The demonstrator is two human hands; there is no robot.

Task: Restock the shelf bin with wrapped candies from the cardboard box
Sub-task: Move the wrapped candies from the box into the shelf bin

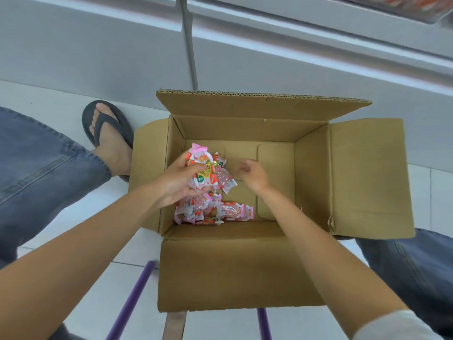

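An open cardboard box (pixel 355 177) stands on the floor with its flaps spread. My left hand (pixel 179 182) is inside it at the left and grips a bunch of pink-and-white wrapped candies (pixel 203 170). More wrapped candies (pixel 213 211) lie in a heap on the box bottom, just below that hand. My right hand (pixel 253 175) hovers in the middle of the box with its fingers loosely curled; it is blurred and I see nothing in it. The shelf bin (pixel 402 6) with red-orange contents shows at the top right corner.
The grey base of the shelf unit (pixel 245 57) runs behind the box. My sandalled foot (pixel 107 136) and jeans leg (pixel 41 173) are left of the box, my other leg (pixel 411 271) right. Purple bars (pixel 132 300) lie under the near flap.
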